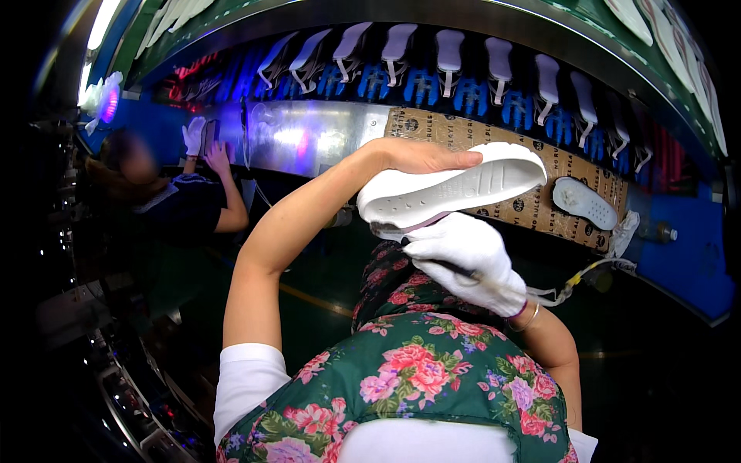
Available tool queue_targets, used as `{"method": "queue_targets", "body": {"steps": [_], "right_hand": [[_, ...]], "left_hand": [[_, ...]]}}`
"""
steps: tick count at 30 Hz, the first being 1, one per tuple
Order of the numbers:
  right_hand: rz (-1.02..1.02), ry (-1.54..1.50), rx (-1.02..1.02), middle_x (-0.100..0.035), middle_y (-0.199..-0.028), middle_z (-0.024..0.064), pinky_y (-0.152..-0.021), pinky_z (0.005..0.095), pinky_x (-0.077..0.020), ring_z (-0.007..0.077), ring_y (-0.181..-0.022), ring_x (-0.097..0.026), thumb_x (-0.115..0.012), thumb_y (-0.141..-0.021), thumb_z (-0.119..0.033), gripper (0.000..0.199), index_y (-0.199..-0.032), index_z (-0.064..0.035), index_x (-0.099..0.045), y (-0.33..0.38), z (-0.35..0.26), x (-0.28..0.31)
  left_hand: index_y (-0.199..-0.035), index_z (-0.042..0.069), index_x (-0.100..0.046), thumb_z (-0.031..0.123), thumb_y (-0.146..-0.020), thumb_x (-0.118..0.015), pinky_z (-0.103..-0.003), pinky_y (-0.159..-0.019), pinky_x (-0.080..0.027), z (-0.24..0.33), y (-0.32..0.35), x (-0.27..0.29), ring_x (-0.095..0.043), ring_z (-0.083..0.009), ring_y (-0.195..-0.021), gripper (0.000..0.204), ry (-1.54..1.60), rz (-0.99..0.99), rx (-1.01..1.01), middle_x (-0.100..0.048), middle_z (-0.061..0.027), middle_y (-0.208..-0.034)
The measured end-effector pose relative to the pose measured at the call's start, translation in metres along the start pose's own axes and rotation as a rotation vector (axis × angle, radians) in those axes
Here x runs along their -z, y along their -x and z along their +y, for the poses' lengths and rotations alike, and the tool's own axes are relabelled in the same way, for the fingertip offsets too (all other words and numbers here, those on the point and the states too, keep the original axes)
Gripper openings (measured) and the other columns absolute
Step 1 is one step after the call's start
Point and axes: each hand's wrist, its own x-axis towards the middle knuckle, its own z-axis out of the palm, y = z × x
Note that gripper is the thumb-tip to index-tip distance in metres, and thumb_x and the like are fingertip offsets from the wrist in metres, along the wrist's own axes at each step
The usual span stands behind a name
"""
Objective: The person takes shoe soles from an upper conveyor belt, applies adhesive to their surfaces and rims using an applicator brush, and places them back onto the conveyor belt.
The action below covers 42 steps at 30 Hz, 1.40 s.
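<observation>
A white shoe sole (455,185) is tilted in front of me, its hollow, ribbed inner side toward me. My bare left hand (424,157) grips its far edge, thumb lying along the rim. Below it, my right hand (463,255), in a white knit glove, is closed around a slim dark-handled brush (465,272). The brush's greyish end (388,231) is close against the sole's near left edge; contact is partly hidden. A mauve strip shows between the glove and the sole.
Printed brown cardboard (494,127) covers the bench, with a dotted white insole-shaped piece (584,202) on its right. Behind runs a rack of several soles or insoles (450,54) on blue holders. A yellow-jointed hose (575,282) hangs right. A co-worker (177,193) works at left.
</observation>
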Motion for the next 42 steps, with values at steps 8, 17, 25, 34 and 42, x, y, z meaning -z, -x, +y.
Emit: {"method": "queue_targets", "body": {"steps": [8,17,25,34,42], "right_hand": [[0.004,-0.015,-0.135,-0.072,-0.091,0.0100,-0.075,0.0362,-0.0555,0.0294,-0.082,-0.070,-0.079,-0.076,-0.006,0.022,-0.097,-0.0101,-0.073,-0.006,-0.001,0.011],[0.061,-0.100,-0.234,-0.073,-0.094,0.0114,-0.073,0.0325,-0.0557,0.0237,-0.081,-0.070,-0.079,-0.077,-0.002,0.023,-0.099,-0.0057,-0.074,-0.003,0.002,0.027],[0.458,-0.172,-0.543,-0.073,-0.103,0.0096,-0.082,0.0269,-0.0554,0.0144,-0.093,-0.069,-0.073,-0.084,0.002,0.021,-0.105,0.0012,-0.074,0.002,-0.008,0.053],[0.349,0.118,-0.284,-0.074,-0.101,0.0116,-0.085,0.0334,-0.0543,0.0230,-0.093,-0.070,-0.078,-0.081,-0.006,0.024,-0.105,-0.0042,-0.074,-0.007,0.003,0.072],[0.287,0.147,-0.212,-0.075,-0.096,0.0102,-0.078,0.0326,-0.0552,0.0243,-0.088,-0.072,-0.078,-0.080,-0.005,0.020,-0.100,-0.0069,-0.075,-0.009,-0.018,0.061]], "left_hand": [[-0.148,0.004,-0.043,0.092,-0.078,-0.030,-0.048,-0.117,-0.029,-0.044,-0.051,0.010,-0.033,-0.0390,-0.144,0.113,-0.202,0.036,0.033,-0.034,-0.0254,-0.154],[-0.149,0.007,-0.043,0.093,-0.079,-0.025,-0.047,-0.111,-0.038,0.010,-0.014,0.022,-0.042,-0.0403,-0.138,0.112,-0.043,0.079,0.093,-0.043,-0.0250,-0.149],[-0.150,0.012,-0.040,0.074,-0.094,-0.032,-0.042,-0.103,-0.049,-0.029,-0.038,-0.015,-0.058,-0.0242,-0.123,0.084,1.303,0.193,-0.314,-0.055,-0.0095,-0.141],[-0.150,0.009,-0.036,0.063,-0.097,-0.040,-0.053,-0.111,-0.041,-0.052,-0.046,-0.071,-0.048,-0.0328,-0.133,0.075,1.164,0.184,-0.649,-0.044,-0.0166,-0.149],[-0.148,0.000,-0.035,0.049,-0.100,-0.045,-0.053,-0.112,-0.040,-0.058,-0.011,-0.081,-0.046,-0.0353,-0.134,0.069,1.283,0.262,-0.779,-0.046,-0.0189,-0.148]]}}
